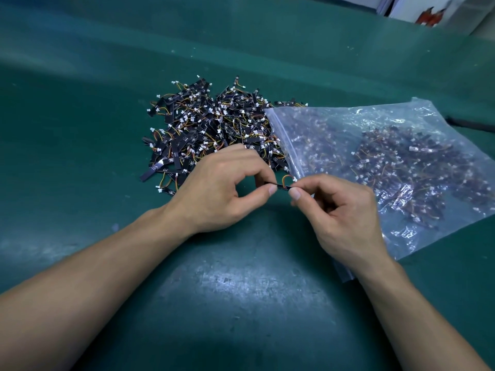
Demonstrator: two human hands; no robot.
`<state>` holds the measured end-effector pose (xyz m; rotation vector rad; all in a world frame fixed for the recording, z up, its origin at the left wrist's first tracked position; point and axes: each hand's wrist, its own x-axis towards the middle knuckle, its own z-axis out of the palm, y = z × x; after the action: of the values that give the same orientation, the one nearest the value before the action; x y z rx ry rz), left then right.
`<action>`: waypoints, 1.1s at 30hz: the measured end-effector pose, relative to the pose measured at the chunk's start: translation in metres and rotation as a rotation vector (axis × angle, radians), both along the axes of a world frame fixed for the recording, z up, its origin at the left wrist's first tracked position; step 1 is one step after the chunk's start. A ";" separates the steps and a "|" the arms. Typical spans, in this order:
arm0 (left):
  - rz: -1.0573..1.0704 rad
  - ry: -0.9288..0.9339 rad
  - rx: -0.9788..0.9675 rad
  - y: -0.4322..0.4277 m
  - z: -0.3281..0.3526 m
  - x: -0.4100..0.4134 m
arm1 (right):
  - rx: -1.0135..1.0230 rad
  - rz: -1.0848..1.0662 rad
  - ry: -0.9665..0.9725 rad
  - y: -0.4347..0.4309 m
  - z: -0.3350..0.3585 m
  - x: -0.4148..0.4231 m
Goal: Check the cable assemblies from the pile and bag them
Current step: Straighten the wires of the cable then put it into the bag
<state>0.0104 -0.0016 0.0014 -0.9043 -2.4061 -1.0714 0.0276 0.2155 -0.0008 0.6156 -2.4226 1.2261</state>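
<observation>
Green scuffed matting (pixel 80 108) spreads under the pile (pixel 209 124) and clear bag (pixel 396 156).

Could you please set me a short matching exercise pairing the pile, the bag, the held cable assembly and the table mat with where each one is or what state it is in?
Things:
1. pile of cable assemblies
2. clear plastic bag
3. single cable assembly
4. green mat

Places or states:
A. lies to the right, partly filled
B. covers the table under everything
C. pinched between the left hand and the right hand
D. heaped loose beyond the left hand

Pairs: 1-D, 2-A, 3-C, 4-B.
</observation>
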 end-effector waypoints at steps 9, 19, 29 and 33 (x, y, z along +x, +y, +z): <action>0.037 -0.031 0.022 0.003 0.003 0.001 | 0.011 -0.016 -0.036 0.000 0.002 -0.001; 0.004 -0.048 0.001 0.002 0.003 0.001 | 0.012 -0.014 -0.002 -0.002 0.002 0.000; -0.007 -0.001 -0.017 0.001 0.001 0.000 | -0.006 -0.003 -0.048 -0.001 0.002 0.001; -0.009 -0.013 -0.018 0.000 0.001 -0.001 | 0.024 -0.013 -0.032 -0.001 0.002 0.000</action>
<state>0.0097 -0.0013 0.0019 -0.9172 -2.4288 -1.0631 0.0278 0.2143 0.0017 0.5905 -2.4667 1.2123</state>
